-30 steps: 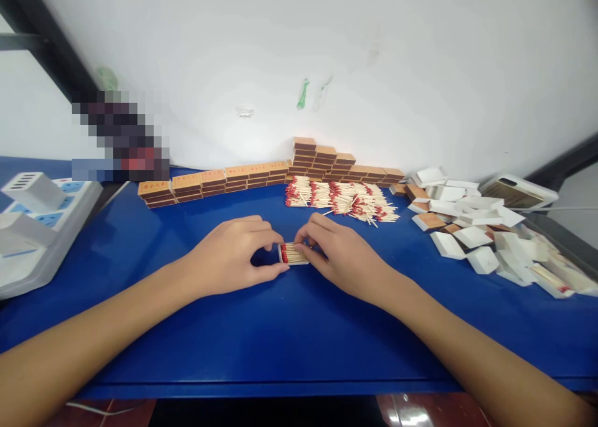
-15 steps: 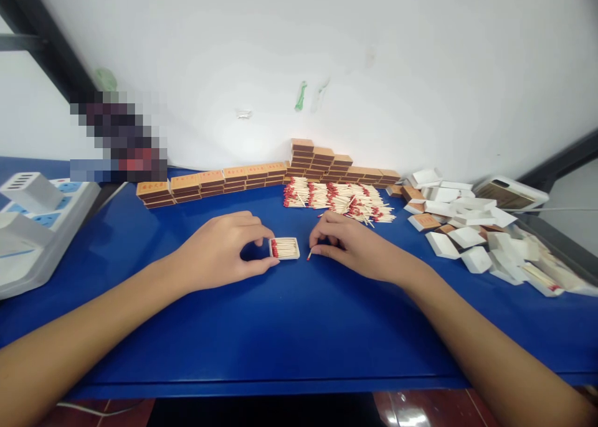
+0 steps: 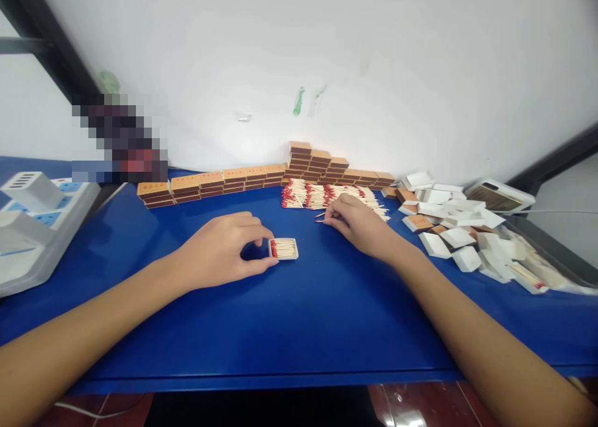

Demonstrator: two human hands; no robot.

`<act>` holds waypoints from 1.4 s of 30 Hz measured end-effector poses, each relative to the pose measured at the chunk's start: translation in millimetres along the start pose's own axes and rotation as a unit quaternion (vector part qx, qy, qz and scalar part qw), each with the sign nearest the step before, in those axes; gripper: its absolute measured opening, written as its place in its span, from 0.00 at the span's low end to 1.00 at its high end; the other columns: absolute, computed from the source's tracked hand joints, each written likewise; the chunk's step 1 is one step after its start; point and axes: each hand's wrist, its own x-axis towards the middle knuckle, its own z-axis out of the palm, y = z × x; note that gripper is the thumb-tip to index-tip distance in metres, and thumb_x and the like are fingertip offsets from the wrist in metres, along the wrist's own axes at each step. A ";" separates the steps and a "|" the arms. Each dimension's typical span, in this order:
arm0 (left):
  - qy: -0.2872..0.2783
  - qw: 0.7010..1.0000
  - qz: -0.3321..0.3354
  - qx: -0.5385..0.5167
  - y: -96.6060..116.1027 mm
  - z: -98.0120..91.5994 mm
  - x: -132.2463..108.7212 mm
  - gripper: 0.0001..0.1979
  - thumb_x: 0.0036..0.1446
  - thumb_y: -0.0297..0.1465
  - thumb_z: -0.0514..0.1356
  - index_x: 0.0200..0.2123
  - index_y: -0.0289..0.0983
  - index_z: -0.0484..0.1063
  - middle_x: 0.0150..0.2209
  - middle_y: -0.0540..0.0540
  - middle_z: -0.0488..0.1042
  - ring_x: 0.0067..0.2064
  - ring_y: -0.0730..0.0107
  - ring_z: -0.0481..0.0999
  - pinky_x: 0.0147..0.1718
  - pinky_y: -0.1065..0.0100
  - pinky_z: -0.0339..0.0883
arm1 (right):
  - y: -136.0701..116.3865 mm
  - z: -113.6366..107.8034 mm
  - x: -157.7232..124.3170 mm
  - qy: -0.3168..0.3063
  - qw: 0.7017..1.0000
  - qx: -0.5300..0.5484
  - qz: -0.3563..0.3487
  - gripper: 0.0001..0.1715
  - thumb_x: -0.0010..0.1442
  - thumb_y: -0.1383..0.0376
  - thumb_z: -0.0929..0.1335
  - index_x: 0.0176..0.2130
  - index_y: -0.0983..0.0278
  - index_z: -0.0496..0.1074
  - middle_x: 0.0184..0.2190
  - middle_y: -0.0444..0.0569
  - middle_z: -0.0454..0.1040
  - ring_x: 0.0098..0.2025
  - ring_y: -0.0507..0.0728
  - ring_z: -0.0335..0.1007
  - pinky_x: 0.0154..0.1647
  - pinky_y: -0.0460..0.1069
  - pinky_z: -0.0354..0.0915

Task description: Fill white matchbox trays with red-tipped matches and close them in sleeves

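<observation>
My left hand (image 3: 228, 249) grips the left end of a small white matchbox tray (image 3: 296, 253) between thumb and index finger. Inside the tray lies a layer of matches (image 3: 283, 249), red heads to the left. My right hand (image 3: 357, 225) is at the front edge of a heap of loose matches (image 3: 317, 197), covering part of it. Thumb and fingertips are pinched on a match (image 3: 318, 221) whose red head points left. A second match head shows just above it; whether that one is also held, I cannot tell.
Closed matchboxes (image 3: 210, 181) stand in a stacked row along the wall. Several white trays and orange sleeves (image 3: 460, 218) lie jumbled at the right, beside a white device (image 3: 499, 193). At the left is a power strip (image 3: 70, 218) with plugs. The blue table (image 3: 280, 340) ends at a front edge.
My right hand has moved up and to the right, from beside the tray to the heap of matches. My left hand and the tray have stayed in place.
</observation>
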 end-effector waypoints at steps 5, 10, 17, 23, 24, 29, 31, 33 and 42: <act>0.002 1.000 -0.002 0.001 0.5 -1.0 -0.5 0.13 0.67 0.41 0.68 0.48 0.40 0.83 0.39 0.48 0.80 0.41 0.64 0.78 0.38 0.64 0.66 | 2.5 8.8 4.9 0.045 0.998 -0.041 -0.029 0.02 0.73 0.64 0.68 0.46 0.59 0.72 0.45 0.57 0.73 0.49 0.67 0.68 0.51 0.60 0.67; 0.002 1.000 0.003 0.005 0.9 0.7 -1.6 0.12 0.67 0.39 0.68 0.48 0.40 0.83 0.39 0.48 0.80 0.42 0.64 0.78 0.38 0.64 0.66 | 0.8 9.4 6.0 0.039 0.997 -0.051 -0.037 0.08 0.74 0.65 0.66 0.40 0.59 0.72 0.43 0.56 0.72 0.48 0.67 0.67 0.50 0.61 0.66; 0.002 1.000 0.008 0.006 2.2 1.1 -0.9 0.11 0.67 0.39 0.68 0.48 0.40 0.84 0.39 0.48 0.80 0.42 0.64 0.78 0.39 0.64 0.67 | -14.2 10.5 7.3 0.012 0.998 -0.048 -0.042 0.09 0.76 0.65 0.64 0.41 0.60 0.71 0.45 0.58 0.73 0.49 0.67 0.67 0.52 0.62 0.67; 0.003 1.000 0.012 0.008 1.0 1.6 -0.8 0.12 0.67 0.39 0.68 0.48 0.40 0.84 0.39 0.48 0.80 0.41 0.64 0.78 0.38 0.64 0.67 | -29.1 10.2 3.9 -0.001 0.999 0.004 -0.048 0.08 0.77 0.65 0.63 0.44 0.60 0.71 0.46 0.57 0.73 0.51 0.66 0.69 0.52 0.61 0.68; 0.002 1.000 0.012 0.009 0.8 1.7 -1.0 0.12 0.67 0.39 0.68 0.48 0.40 0.84 0.39 0.48 0.81 0.41 0.64 0.78 0.38 0.64 0.67 | -29.7 10.2 3.3 0.000 0.999 0.008 -0.047 0.07 0.77 0.65 0.64 0.44 0.60 0.71 0.46 0.57 0.73 0.50 0.66 0.69 0.52 0.61 0.68; -0.005 1.000 0.012 0.009 0.1 1.8 -1.0 0.12 0.67 0.39 0.68 0.48 0.41 0.84 0.39 0.48 0.81 0.42 0.63 0.78 0.38 0.64 0.67 | -27.3 10.7 2.7 -0.005 0.999 0.006 -0.033 0.06 0.76 0.63 0.66 0.43 0.60 0.72 0.45 0.56 0.73 0.50 0.66 0.69 0.52 0.61 0.68; -0.006 1.000 0.012 0.009 0.1 1.7 -0.6 0.12 0.67 0.39 0.68 0.48 0.41 0.84 0.39 0.48 0.81 0.41 0.63 0.79 0.38 0.64 0.67 | -27.3 11.0 2.9 -0.012 0.999 0.001 -0.034 0.08 0.76 0.64 0.64 0.42 0.59 0.71 0.45 0.57 0.73 0.50 0.66 0.69 0.52 0.61 0.68; -0.006 1.000 0.011 0.008 0.4 1.5 -0.2 0.12 0.67 0.39 0.68 0.49 0.41 0.84 0.39 0.48 0.81 0.41 0.63 0.79 0.38 0.65 0.67 | -29.0 11.2 2.9 -0.013 0.999 -0.003 -0.036 0.09 0.77 0.64 0.63 0.42 0.60 0.71 0.45 0.57 0.74 0.50 0.67 0.69 0.52 0.62 0.68; 0.000 1.000 0.004 0.001 0.6 5.0 0.2 0.12 0.67 0.40 0.68 0.49 0.41 0.84 0.38 0.48 0.80 0.41 0.64 0.78 0.39 0.64 0.68 | -59.0 5.9 0.0 0.009 0.997 0.064 -0.047 0.09 0.78 0.63 0.63 0.43 0.59 0.69 0.44 0.54 0.73 0.47 0.64 0.68 0.49 0.59 0.67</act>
